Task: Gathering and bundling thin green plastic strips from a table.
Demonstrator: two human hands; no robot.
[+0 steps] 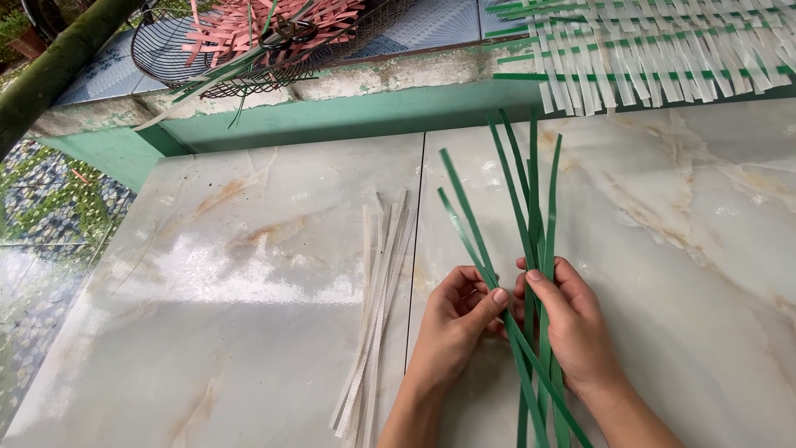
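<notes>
So far both the left hand (454, 319) and right hand (572, 319) only pinch the loose green strips (531, 241), nothing interlaced, with the white strips (377, 315) untouched beside them.

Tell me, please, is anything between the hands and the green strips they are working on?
Nothing visible: both the left hand and the right hand already grip the green strips. The white strips lie apart on the floor, left of the hands.
</notes>
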